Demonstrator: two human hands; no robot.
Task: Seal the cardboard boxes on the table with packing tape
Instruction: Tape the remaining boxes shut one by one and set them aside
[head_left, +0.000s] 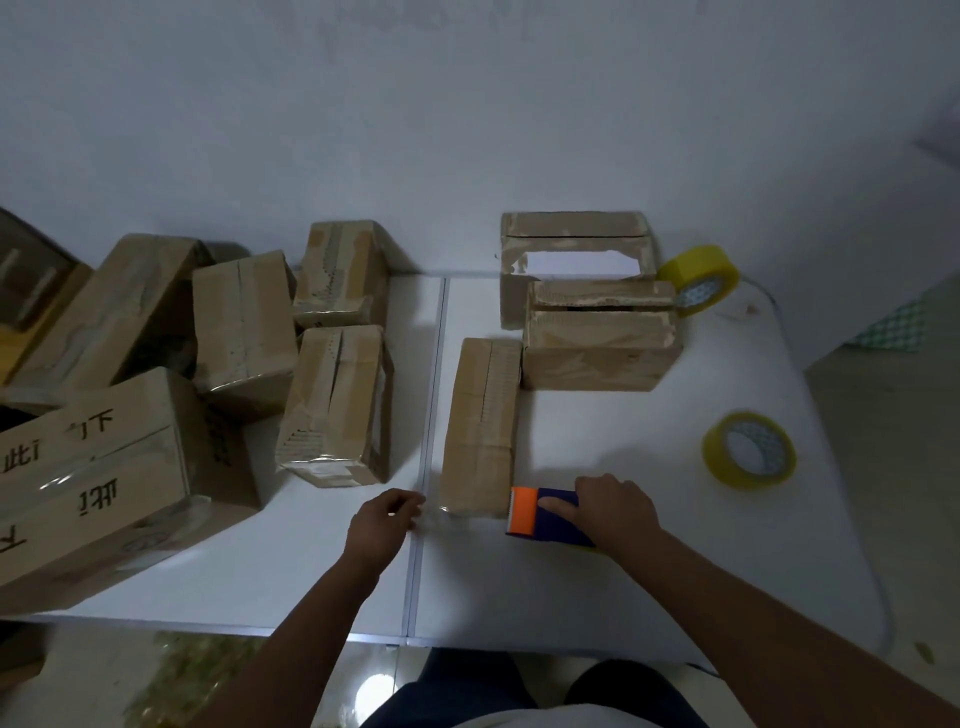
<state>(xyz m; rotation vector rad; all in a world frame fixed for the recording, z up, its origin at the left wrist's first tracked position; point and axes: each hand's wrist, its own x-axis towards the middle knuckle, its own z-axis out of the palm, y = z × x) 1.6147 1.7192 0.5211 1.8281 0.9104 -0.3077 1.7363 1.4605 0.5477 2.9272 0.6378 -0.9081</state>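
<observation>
Your right hand (615, 506) grips the tape dispenser (545, 517); your left hand (387, 522) pinches the tape end. Keep it taut across the narrow box (480, 426).

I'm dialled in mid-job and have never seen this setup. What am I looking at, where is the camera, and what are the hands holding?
There is no machine here: a person works with bare hands. The single picture comes from a camera on their head, looking forward and down at a white table.

The right hand grips a blue and orange tape dispenser at the near end of a long cardboard box. The left hand pinches what looks like the free end of clear tape beside that box.

Behind it stand two more boxes, their top seams gaping. Two yellow tape rolls lie to the right. On the left sits a pile of boxes, several showing glossy tape.
</observation>
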